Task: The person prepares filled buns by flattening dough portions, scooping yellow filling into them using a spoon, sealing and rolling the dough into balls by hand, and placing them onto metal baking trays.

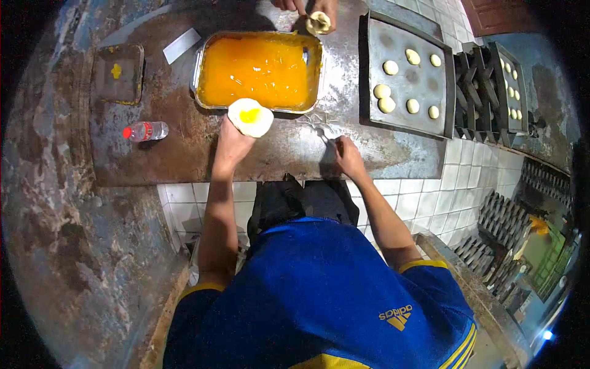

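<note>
My left hand [234,145] holds up a flattened round of dough [262,125] with a yellow dab of filling in its middle, at the near edge of the foil tray [198,72]. Orange-yellow filling [261,67] spreads across that tray. To the right, my right hand [350,158] is closed, its fingertips at a shiny metal spoon [332,131] just above the table; the handle is hidden in the fingers. At the far side, another person's hands [327,8] hold a cupped piece of dough [318,23].
A dark baking tray [402,120] with several pale dough balls lies on the right, with stacked metal racks [476,92] beyond. On the left are a red-capped bottle [146,131], a small stained tray [132,92] and a pale flat strip [182,45].
</note>
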Motion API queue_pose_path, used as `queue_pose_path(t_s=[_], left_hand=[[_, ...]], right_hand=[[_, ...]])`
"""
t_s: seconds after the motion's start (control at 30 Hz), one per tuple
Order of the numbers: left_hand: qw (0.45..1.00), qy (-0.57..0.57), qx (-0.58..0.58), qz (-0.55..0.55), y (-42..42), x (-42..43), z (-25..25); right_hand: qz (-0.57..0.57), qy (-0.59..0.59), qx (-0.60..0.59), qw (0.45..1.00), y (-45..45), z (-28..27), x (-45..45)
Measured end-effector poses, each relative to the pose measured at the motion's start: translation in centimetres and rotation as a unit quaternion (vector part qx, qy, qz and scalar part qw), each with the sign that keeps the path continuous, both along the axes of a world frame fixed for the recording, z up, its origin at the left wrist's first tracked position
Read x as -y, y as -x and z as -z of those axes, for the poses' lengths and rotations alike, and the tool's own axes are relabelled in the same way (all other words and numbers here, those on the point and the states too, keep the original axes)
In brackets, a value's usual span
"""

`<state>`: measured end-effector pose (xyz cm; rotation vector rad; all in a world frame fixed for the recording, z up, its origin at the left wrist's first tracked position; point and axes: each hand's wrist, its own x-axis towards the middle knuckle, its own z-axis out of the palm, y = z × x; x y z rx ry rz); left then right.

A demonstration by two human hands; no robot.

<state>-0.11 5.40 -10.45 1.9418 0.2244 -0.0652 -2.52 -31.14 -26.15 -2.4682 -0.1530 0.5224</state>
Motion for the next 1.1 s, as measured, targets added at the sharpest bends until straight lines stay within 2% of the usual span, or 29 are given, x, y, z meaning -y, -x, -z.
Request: queue_pose_path(t_s=[0.03, 0.07, 0.13, 0.2, 0.23, 0.27, 0.3, 0.4, 0.47, 0.53, 0.6, 0.67, 0.7, 0.73, 0.8, 0.87, 0.93, 1.0, 1.03, 1.07, 1.1], left_hand=[[1.0, -0.001, 0.001, 0.003, 0.0, 0.3, -0.7], [0.999, -0.015, 0.007, 0.036, 0.0, 0.7, -1.3], [0.997, -0.026, 0.014, 0.077, -0.4, 1.4, -1.0], [0.995, -0.015, 0.028, 0.1, -0.6, 2.1, 1.0], [0.994, -0.013, 0.029, 0.108, -1.1, 2.8, 0.2], [0.989, 0.03, 0.007, 0.143, -1.7, 3.6, -1.5], [0.981, 0.073, -0.015, 0.177, -2.2, 4.3, -2.8], [0.975, 0.111, -0.039, 0.191, -2.8, 5.0, -4.4], [0.974, 0.115, -0.028, 0.194, -3.1, 4.2, -4.5], [0.957, 0.107, -0.099, 0.251, -3.8, 3.5, -5.3], [0.958, 0.07, -0.053, 0.271, -3.2, 3.1, -6.6], [0.933, 0.271, -0.095, 0.217, -2.6, 3.0, -7.5], [0.91, 0.306, -0.152, 0.235, -2.4, 2.2, -8.0], [0.911, 0.305, -0.15, 0.234, -2.1, 2.3, -8.0], [0.92, 0.35, -0.056, 0.168, -1.8, 3.3, -7.8], [0.932, 0.318, -0.089, 0.15, -1.6, 3.4, -8.3], [0.942, 0.319, -0.093, 0.051, -1.3, 4.0, -8.2], [0.937, 0.342, -0.078, 0.015, -1.2, 4.6, -8.2], [0.929, 0.366, -0.05, 0.008, -1.1, 4.8, -8.3], [0.92, 0.39, -0.022, 0.001, -1.1, 4.9, -8.4], [0.923, 0.383, -0.028, 0.023, -1.1, 4.9, -8.7]], right_hand=[[-0.092, 0.042, -0.032, 0.994, -0.6, -0.6, 1.4], [-0.087, 0.041, -0.032, 0.995, -1.2, -0.5, 1.4], [-0.121, -0.027, 0.094, 0.988, -4.0, -8.0, -1.7], [-0.121, -0.192, 0.061, 0.972, -6.8, -17.7, -6.3], [-0.167, -0.215, 0.106, 0.956, -7.6, -20.4, -7.9], [-0.213, -0.236, 0.152, 0.936, -8.2, -22.4, -9.1], [-0.208, -0.233, 0.154, 0.937, -8.6, -23.6, -9.9], [-0.265, -0.224, 0.191, 0.918, -10.0, -25.8, -10.8], [-0.252, -0.253, 0.106, 0.928, -10.9, -26.4, -10.9], [-0.223, -0.262, 0.076, 0.936, -10.9, -26.6, -11.2], [-0.175, -0.33, -0.035, 0.927, -11.1, -25.9, -11.1], [-0.157, -0.375, -0.045, 0.912, -11.2, -25.8, -11.3], [-0.072, -0.435, -0.139, 0.886, -11.1, -26.2, -11.3], [0.016, -0.486, -0.231, 0.842, -11.0, -26.5, -11.4], [0.015, -0.477, -0.218, 0.851, -10.7, -26.5, -11.6], [-0.001, -0.456, -0.183, 0.871, -10.3, -26.7, -12.1], [-0.021, -0.434, -0.177, 0.883, -10.5, -28.4, -12.2], [-0.072, -0.369, -0.078, 0.923, -10.4, -30.9, -12.1], [-0.133, -0.299, 0.049, 0.944, -10.4, -30.6, -12.0], [-0.133, -0.299, 0.05, 0.944, -10.3, -31.0, -12.1], [-0.223, -0.219, 0.15, 0.938, -10.2, -31.9, -12.3]])
